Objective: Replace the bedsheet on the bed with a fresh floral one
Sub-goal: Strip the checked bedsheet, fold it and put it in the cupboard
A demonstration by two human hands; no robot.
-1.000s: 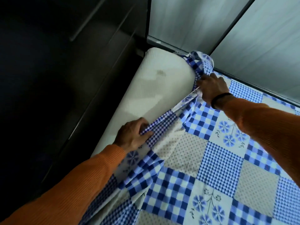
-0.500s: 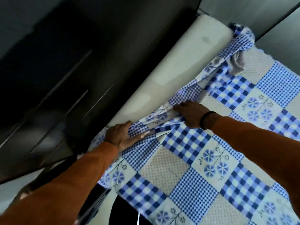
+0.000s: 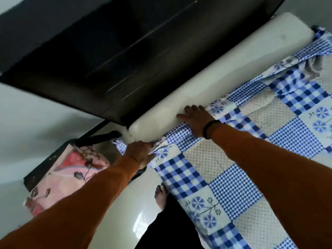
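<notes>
1. Fingers first: our left hand (image 3: 139, 152) has its fingers curled, pinching the edge of the blue floral sheet (image 3: 233, 168) at the mattress (image 3: 197, 83) corner; our right hand (image 3: 195, 121), at one o'clock from it, lies flat, fingers straight and slightly spread.
2. The sheet covers the bed from five to two o'clock, bunched towards two.
3. Risk, we reckon: tug too hard and the far bunched corner slips off.
4. The pink cloth (image 3: 71, 169) at nine o'clock could snag our feet.
</notes>
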